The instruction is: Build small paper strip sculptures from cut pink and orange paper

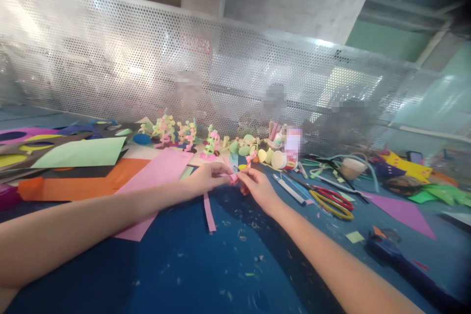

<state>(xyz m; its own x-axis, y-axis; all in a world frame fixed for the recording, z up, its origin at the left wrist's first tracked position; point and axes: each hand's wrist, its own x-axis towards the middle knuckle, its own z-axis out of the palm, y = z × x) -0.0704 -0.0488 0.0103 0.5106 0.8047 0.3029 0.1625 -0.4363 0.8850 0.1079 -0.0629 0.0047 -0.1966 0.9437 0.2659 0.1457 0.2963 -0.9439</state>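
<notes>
In the head view my left hand [205,178] and my right hand [259,189] meet above the middle of the table. Both are closed in a pinch around a small pink paper piece [233,178], whose exact shape the fingers partly hide. A narrow pink paper strip [210,213] lies just below my left hand. Under my left forearm is a large pink paper sheet [147,180]. Just beyond the hands stand small paper flower stems [211,141] in pink, yellow and green.
Scissors with red and yellow handles [331,202] and a white-and-blue cutter [289,189] lie right of my hands. Farther right are a purple sheet [403,213] and a dark blue tool [408,267]. Orange paper [69,189] sits left. A perforated metal screen [140,59] borders the back.
</notes>
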